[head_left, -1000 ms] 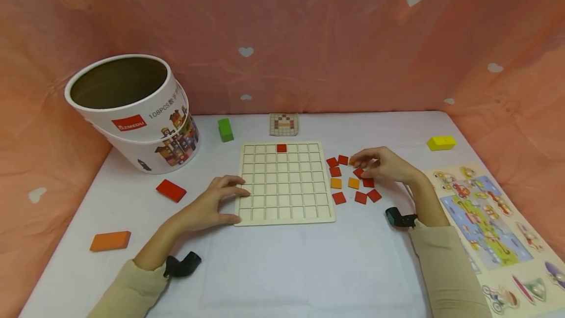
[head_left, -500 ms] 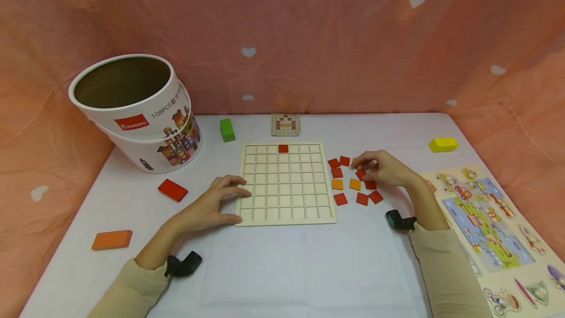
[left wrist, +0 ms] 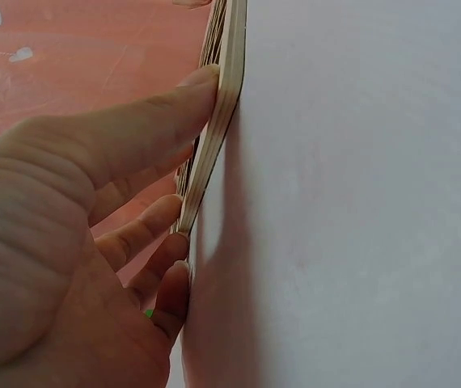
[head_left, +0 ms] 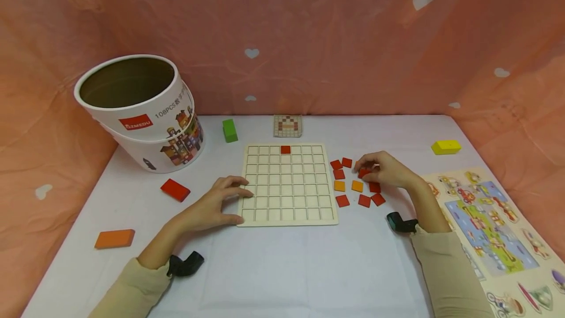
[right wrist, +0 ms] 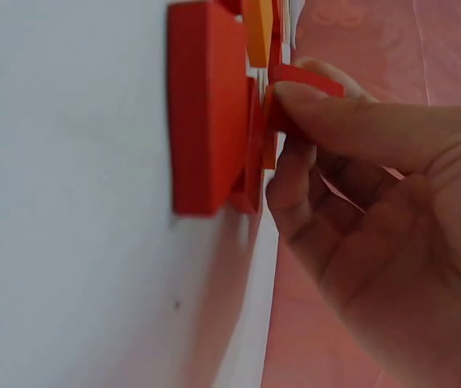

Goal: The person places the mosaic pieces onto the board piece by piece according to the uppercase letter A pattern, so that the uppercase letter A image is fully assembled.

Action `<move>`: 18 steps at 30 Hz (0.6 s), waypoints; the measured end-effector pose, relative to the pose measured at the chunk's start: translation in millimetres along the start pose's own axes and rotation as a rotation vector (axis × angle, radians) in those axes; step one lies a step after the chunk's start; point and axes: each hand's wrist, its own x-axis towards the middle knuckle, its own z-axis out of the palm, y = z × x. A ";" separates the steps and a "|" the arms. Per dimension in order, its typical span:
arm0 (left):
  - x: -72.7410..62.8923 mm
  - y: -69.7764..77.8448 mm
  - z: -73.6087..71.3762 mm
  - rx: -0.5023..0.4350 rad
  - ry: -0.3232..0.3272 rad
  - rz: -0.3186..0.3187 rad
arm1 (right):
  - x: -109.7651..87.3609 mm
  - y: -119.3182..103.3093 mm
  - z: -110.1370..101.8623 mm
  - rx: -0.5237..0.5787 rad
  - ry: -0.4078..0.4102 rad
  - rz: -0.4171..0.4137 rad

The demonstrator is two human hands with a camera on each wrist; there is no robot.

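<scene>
A pale wooden grid board (head_left: 287,185) lies flat on the white table, with one red square tile (head_left: 285,149) in its top row. My left hand (head_left: 216,201) rests at the board's left edge; in the left wrist view its thumb and fingertips touch the board's side (left wrist: 218,133). Right of the board, my right hand (head_left: 384,169) pinches a red tile (right wrist: 315,81) between thumb and fingers, above the loose tiles. Several red tiles (head_left: 342,200) and orange tiles (head_left: 339,186) lie around it. Another orange tile is mostly hidden behind the right fingertips.
A small pattern card (head_left: 288,126) lies behind the board. At the back left stands a white bucket (head_left: 145,148). Green (head_left: 230,130), red (head_left: 175,190), orange (head_left: 114,239) and yellow (head_left: 446,147) blocks lie farther out. A picture puzzle (head_left: 474,180) covers the right side.
The right fingers have closed on a red tile among the loose ones, and it now looks tilted. My left hand stays at the board. The head view has shifted slightly.
</scene>
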 end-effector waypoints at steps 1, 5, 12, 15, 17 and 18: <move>0.1 0.5 -0.1 -0.002 -0.002 -0.001 | 1.4 -1.8 0.0 0.006 0.007 0.004; 0.3 0.7 -0.4 0.000 -0.004 -0.001 | 13.9 -13.3 0.3 0.027 0.035 -0.006; 1.9 -1.2 -0.6 0.010 -0.005 0.011 | 61.8 -50.1 14.4 0.090 0.008 -0.051; 1.6 -1.7 -0.5 0.009 -0.004 0.004 | 83.5 -65.3 28.4 0.135 -0.036 -0.095; 1.5 -1.6 -0.1 0.006 -0.004 0.000 | 96.9 -73.8 39.1 0.152 -0.057 -0.141; 1.5 -1.4 0.3 0.004 -0.005 0.000 | 102.9 -77.3 44.4 0.153 -0.062 -0.162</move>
